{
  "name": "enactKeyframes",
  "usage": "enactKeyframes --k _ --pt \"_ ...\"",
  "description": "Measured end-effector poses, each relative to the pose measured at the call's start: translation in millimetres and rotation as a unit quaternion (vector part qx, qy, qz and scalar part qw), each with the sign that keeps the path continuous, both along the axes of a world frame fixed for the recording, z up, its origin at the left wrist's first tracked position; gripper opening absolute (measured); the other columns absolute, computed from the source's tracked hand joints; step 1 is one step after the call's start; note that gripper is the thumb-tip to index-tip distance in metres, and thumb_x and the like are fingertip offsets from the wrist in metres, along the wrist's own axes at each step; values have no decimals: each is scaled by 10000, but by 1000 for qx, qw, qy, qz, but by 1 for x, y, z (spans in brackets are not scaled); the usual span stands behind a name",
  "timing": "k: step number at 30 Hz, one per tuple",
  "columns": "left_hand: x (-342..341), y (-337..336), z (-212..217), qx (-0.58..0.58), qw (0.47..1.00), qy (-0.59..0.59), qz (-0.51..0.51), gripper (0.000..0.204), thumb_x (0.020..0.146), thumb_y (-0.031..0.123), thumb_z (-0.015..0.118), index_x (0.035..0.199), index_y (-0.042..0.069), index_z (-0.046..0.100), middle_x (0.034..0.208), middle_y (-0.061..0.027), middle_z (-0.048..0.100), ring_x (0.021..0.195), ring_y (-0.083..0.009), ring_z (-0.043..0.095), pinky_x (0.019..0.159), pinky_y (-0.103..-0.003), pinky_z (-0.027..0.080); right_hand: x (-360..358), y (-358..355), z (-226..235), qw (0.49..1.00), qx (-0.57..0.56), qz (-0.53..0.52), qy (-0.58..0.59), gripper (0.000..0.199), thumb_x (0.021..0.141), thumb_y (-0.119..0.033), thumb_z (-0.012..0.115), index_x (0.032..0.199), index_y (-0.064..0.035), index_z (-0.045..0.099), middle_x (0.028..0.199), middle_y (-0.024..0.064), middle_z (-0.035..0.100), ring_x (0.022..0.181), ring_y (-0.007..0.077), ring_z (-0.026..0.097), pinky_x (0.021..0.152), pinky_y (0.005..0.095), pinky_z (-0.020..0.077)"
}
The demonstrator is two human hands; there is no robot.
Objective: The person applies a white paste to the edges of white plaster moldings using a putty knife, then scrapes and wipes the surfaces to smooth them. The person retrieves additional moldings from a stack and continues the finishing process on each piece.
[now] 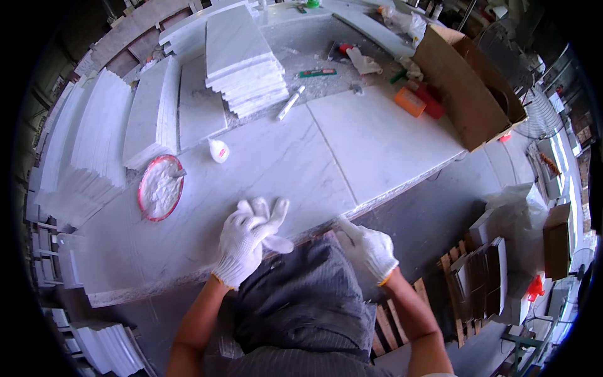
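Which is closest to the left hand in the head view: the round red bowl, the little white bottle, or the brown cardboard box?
1. Round red bowl of white paste, at the left hand's left.
2. Little white bottle, beyond it.
3. Brown cardboard box, far right.

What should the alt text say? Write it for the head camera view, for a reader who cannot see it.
Two white-gloved hands rest at the near edge of a white marble slab: the left hand flat with fingers spread, the right hand at the slab's edge. A red-rimmed dish of white powder sits left, beside stacked marble tiles.
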State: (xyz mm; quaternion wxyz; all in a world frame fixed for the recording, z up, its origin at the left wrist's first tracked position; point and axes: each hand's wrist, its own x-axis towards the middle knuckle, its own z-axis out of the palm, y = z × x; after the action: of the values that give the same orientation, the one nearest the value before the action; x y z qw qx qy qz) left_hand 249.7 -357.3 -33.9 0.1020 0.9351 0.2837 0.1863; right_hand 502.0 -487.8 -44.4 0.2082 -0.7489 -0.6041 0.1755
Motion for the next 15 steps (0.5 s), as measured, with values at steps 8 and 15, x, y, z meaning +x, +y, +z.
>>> enactKeyframes --k 8,15 --pt "63 12 -17 72 996 -30 -48 406 848 104 562 1237 178 649 967 -31 625 971 -275 577 910 -433 469 8 -86 -23 984 -86 -38 150 371 931 -237 597 1254 -57 632 1053 199 694 903 352 686 786 393 543" --pt "119 3 -19 90 982 71 -147 471 883 215 588 1348 149 552 1228 -87 601 1072 -251 579 942 -378 485 -14 -93 -34 932 -106 5 348 330 968 -166 591 1243 11 630 966 117 706 750 122 648 710 280 535"
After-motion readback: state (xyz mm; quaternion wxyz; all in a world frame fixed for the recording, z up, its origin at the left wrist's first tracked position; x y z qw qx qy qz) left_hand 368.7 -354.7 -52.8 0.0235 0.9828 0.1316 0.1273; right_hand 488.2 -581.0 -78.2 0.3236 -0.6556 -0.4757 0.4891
